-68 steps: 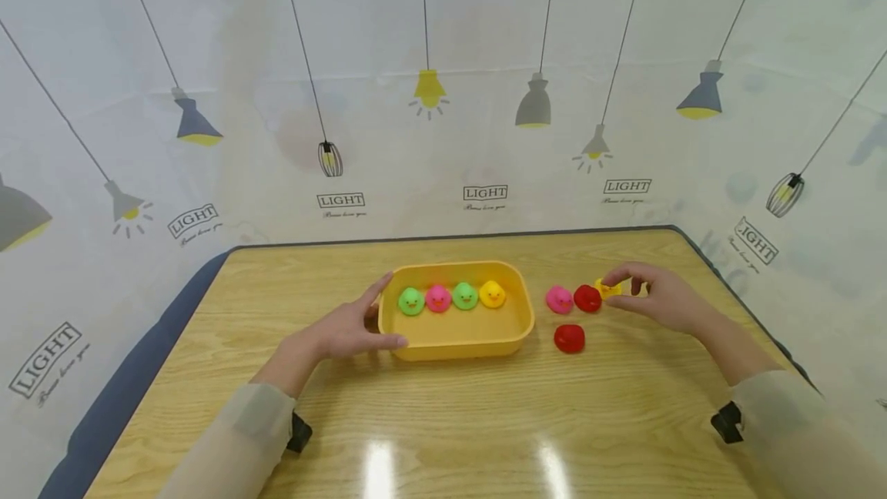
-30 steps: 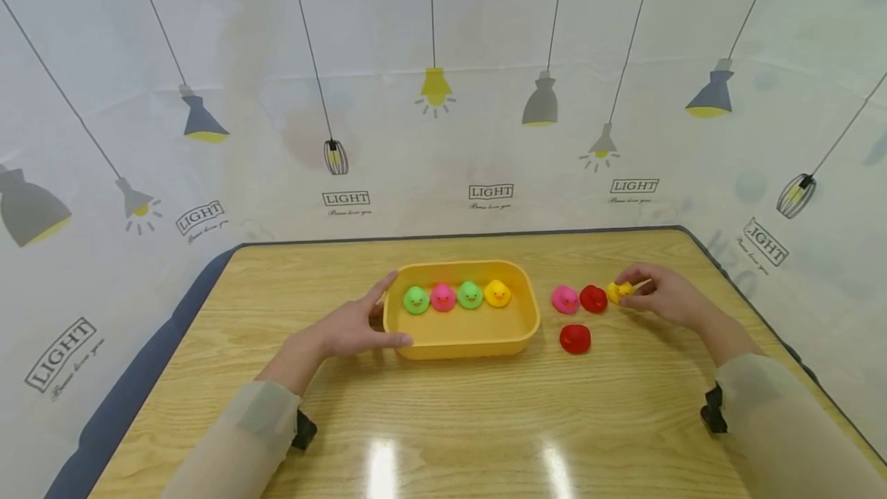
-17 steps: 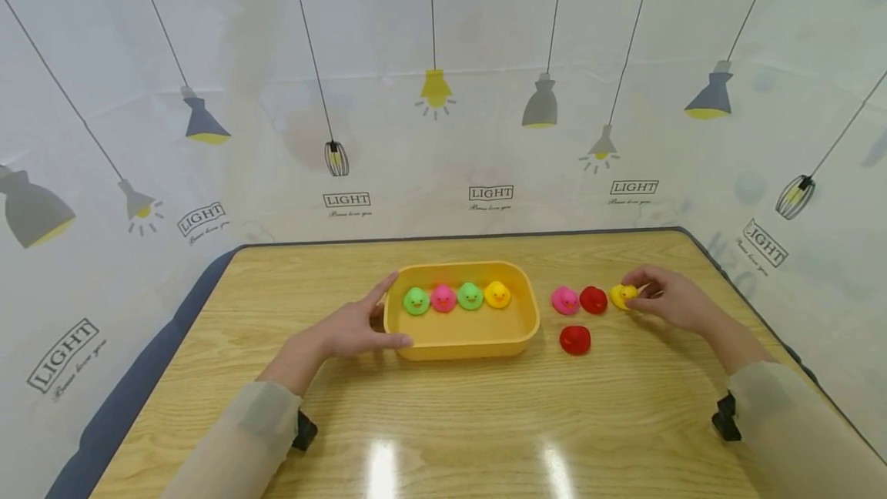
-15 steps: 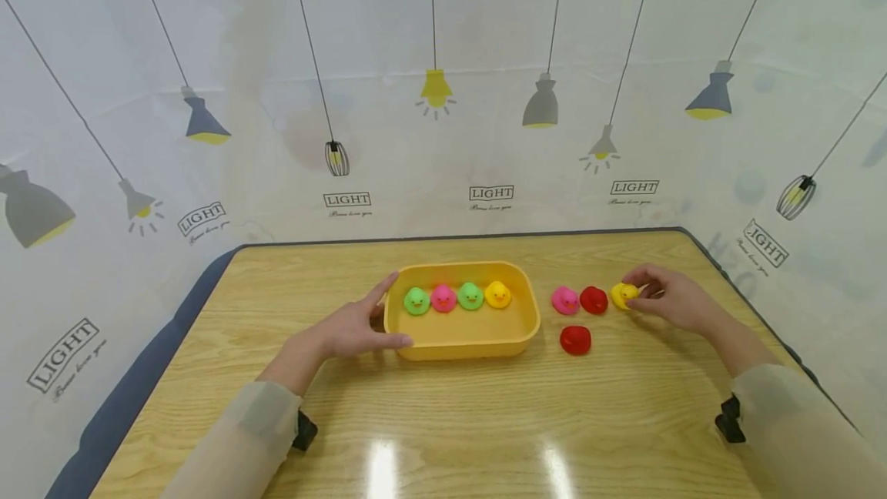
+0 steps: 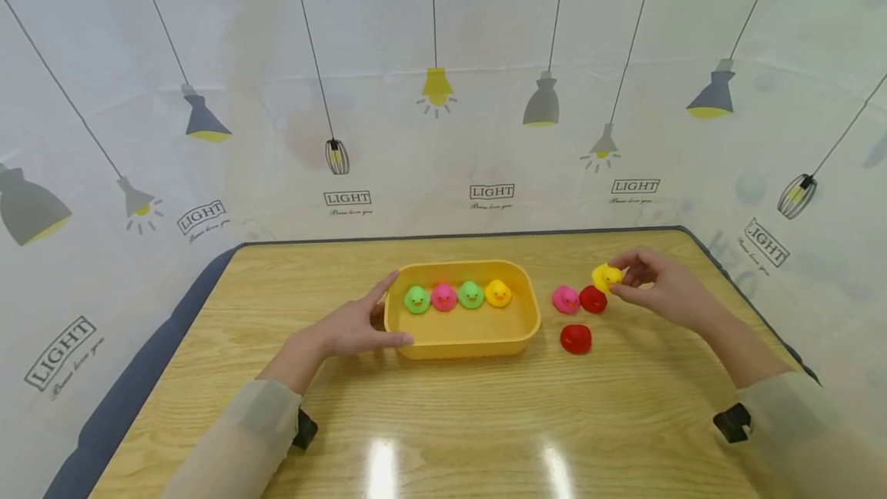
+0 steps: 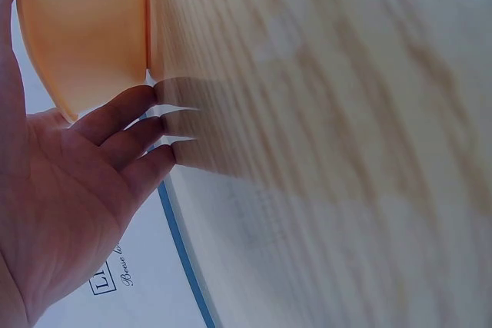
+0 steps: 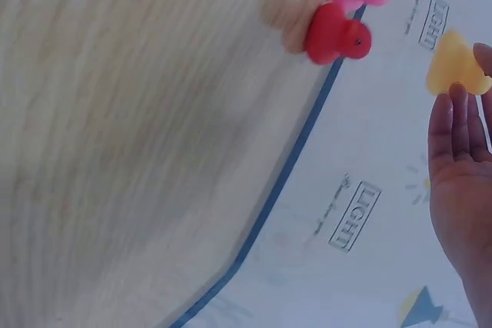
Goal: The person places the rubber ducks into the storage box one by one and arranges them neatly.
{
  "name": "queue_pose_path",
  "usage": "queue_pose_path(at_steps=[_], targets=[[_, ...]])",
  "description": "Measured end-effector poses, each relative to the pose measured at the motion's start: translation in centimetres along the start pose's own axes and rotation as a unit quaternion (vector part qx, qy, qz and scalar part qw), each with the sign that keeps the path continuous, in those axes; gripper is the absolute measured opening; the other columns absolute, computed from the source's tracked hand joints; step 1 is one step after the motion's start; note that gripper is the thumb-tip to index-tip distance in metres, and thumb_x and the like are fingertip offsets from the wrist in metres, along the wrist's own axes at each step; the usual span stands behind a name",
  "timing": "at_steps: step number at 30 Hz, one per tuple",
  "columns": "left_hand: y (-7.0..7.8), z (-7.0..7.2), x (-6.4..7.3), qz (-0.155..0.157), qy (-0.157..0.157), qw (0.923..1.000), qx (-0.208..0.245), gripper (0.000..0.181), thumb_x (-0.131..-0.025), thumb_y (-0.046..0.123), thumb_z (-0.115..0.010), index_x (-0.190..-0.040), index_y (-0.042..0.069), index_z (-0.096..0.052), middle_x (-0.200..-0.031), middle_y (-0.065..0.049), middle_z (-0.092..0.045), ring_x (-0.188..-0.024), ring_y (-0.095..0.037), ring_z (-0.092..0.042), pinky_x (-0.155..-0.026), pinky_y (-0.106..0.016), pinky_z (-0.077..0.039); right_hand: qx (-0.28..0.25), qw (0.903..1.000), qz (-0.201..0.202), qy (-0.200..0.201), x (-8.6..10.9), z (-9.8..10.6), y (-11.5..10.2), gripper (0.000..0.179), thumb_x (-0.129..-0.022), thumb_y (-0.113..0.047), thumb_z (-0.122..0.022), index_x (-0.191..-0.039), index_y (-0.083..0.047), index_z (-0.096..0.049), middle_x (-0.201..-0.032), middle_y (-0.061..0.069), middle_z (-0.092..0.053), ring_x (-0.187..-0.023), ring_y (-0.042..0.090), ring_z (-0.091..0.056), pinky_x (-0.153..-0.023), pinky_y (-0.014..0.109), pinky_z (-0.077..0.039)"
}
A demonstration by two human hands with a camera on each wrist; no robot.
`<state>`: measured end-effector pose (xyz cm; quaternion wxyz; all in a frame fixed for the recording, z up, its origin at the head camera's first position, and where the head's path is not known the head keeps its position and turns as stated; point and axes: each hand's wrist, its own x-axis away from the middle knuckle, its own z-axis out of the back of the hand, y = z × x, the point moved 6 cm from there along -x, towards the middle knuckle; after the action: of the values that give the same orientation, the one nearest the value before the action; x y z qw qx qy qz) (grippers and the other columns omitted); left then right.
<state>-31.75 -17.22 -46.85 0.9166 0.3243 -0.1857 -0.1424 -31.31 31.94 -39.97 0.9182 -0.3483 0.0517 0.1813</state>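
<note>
My left hand (image 5: 349, 326) rests spread against the left end of a yellow plastic box (image 5: 464, 349), thumb at the near rim and index finger at the far corner. In the left wrist view its other fingers (image 6: 127, 140) lie loosely below the box wall (image 6: 84, 36). Off the table, a yellow rubber duck (image 5: 605, 278) is pinched by my right hand (image 5: 661, 287). That duck (image 7: 453, 63) is at the fingertips in the right wrist view. Just below it in the head view sit a red duck (image 5: 593, 300) and a pink duck (image 5: 565, 299).
Another red duck (image 5: 576, 339) lies nearer me, right of the box. Inside the box, a green duck (image 5: 417, 299), a pink duck (image 5: 443, 297), a second green duck (image 5: 471, 295) and a yellow duck (image 5: 497, 293) form a row. Behind the wooden table (image 5: 443, 406) hangs a lamp-print cloth (image 5: 388, 98).
My right hand has turned the yellow duck, set it right of the red one, then raised it and brought it leftward. The left hand stays at the box.
</note>
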Motion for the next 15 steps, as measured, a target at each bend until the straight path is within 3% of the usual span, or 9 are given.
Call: queue_pose_path(at_steps=[7, 15], targets=[[-0.1, 0.0, -0.2, -0.004, 0.0, 1.0, -0.003, 0.128, -0.084, 0.076, -0.083, -0.177, 0.044, -0.001, -0.163, -0.017, -0.058, -0.154, -0.044, -0.05, -0.129, -0.068, -0.035, -0.025, 0.9993, 0.023, -0.019, -1.0, -1.4, -3.2, 0.035, -0.097, -0.015, -0.086, -0.127, -0.006, -0.071, -0.104, 0.006, -0.073, -0.089, 0.01, -0.065, -0.079, 0.02, -0.056], [-0.1, 0.1, -0.2, -0.004, 0.001, 1.0, 0.001, 0.128, -0.083, 0.077, -0.083, -0.176, 0.045, -0.002, -0.165, -0.016, -0.056, -0.156, -0.044, -0.047, -0.13, -0.068, -0.033, -0.066, 0.9953, 0.037, -0.061, -2.7, -4.8, -6.3, 0.035, -0.097, -0.016, -0.087, -0.126, -0.007, -0.071, -0.106, 0.008, -0.073, -0.092, 0.02, -0.067, -0.08, 0.023, -0.059]])
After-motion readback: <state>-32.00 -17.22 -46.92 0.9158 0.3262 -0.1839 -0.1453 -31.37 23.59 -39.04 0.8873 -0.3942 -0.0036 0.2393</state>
